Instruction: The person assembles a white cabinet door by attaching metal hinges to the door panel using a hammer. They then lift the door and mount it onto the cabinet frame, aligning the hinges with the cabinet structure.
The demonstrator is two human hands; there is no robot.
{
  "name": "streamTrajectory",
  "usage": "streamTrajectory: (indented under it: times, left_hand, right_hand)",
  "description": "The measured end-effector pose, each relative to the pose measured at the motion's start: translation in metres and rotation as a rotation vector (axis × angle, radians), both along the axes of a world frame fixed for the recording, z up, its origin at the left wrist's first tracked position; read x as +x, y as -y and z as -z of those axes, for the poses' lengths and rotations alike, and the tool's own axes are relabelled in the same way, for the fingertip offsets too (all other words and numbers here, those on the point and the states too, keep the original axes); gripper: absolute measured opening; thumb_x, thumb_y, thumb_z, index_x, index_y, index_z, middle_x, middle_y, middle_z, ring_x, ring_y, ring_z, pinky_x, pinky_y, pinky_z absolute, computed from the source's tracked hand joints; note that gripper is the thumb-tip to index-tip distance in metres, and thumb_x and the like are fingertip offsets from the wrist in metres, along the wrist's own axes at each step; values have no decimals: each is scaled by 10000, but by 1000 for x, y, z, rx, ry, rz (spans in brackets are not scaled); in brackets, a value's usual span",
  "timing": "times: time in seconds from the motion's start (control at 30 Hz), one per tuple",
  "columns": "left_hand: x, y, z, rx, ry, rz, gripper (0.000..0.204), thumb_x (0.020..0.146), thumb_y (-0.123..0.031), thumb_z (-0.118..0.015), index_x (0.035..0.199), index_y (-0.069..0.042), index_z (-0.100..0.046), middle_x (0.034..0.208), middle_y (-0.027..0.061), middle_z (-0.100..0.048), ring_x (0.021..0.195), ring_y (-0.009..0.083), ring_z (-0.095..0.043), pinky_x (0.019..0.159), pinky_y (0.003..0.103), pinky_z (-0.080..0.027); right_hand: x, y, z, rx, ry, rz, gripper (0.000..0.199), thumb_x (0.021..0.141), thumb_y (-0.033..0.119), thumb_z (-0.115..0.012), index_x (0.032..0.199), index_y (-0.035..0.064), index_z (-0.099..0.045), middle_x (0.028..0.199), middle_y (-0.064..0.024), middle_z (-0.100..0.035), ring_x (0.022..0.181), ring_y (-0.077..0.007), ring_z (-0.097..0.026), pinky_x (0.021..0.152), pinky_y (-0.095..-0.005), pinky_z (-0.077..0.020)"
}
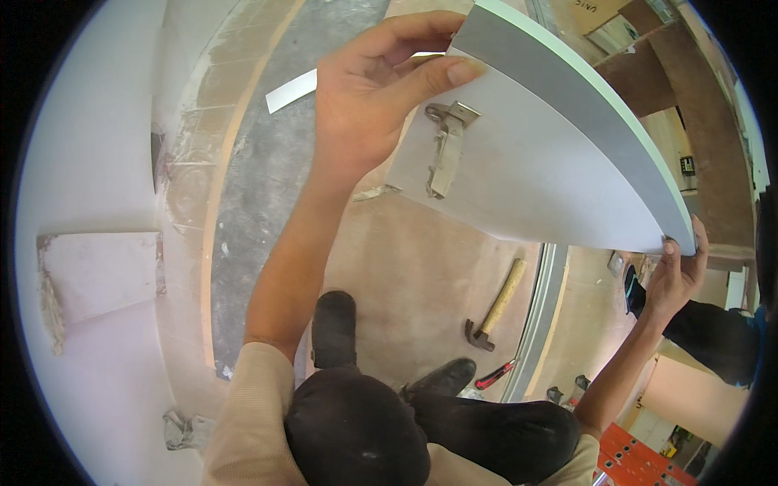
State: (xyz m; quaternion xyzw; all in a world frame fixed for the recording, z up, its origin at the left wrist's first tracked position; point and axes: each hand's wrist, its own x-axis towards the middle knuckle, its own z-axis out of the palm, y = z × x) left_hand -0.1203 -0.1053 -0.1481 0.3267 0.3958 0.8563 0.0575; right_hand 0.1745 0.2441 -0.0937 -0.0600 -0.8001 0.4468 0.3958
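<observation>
In front of me I hold up a white cabinet door panel [543, 178], tilted, with a wide grey band [559, 77] along its upper side. My left hand [365, 105] is closed on the panel's upper left corner, thumb on the near face and fingers mostly hidden behind. The lower right corner is pinched by my right hand [677, 279], its thumb against the grey band's end. Below my left thumb, a metal cabinet hinge [447, 150] is fixed to the panel's face. What seems a second hinge [374, 193] pokes out at the lower left edge.
On the floor beneath lie a wooden-handled claw hammer [496, 308] and a red utility knife [494, 375], beside a metal floor track [535, 320]. A white strip [292, 91] rests on the dark grey slab at left. Brown cabinet carcasses [705, 105] stand at right, above a dark bundle [717, 340].
</observation>
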Motion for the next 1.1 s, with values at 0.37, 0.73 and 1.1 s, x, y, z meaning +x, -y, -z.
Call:
streamTrajectory:
  times: [0.37,0.73,1.1]
  left_hand:
    - [3,-6,2,-234,-109,-207,316,897,-58,-769,1171,0,-623,1077,62,-707,1000,135,-643,928,300,-516]
    - [-21,-12,13,-118,-253,-117,295,936,-81,-732,1188,-22,-590,1143,57,-676,1070,131,-610,966,287,-469]
    - [-29,-21,18,-205,-223,-281,437,970,-182,-714,1342,-42,-533,1228,51,-646,1152,152,-592,1026,304,-445]
  right_hand:
    - [-13,30,-3,131,16,84,496,884,-63,-713,1353,-55,-553,1231,-154,-648,1051,-174,-641,943,-316,-519]
    - [-25,35,0,213,-8,124,448,917,-2,-717,1346,-22,-591,1156,-120,-689,984,-135,-657,951,-286,-496]
    - [-33,39,-4,180,15,91,486,896,-57,-710,1361,-27,-570,1288,-153,-639,1099,-210,-646,965,-337,-529]
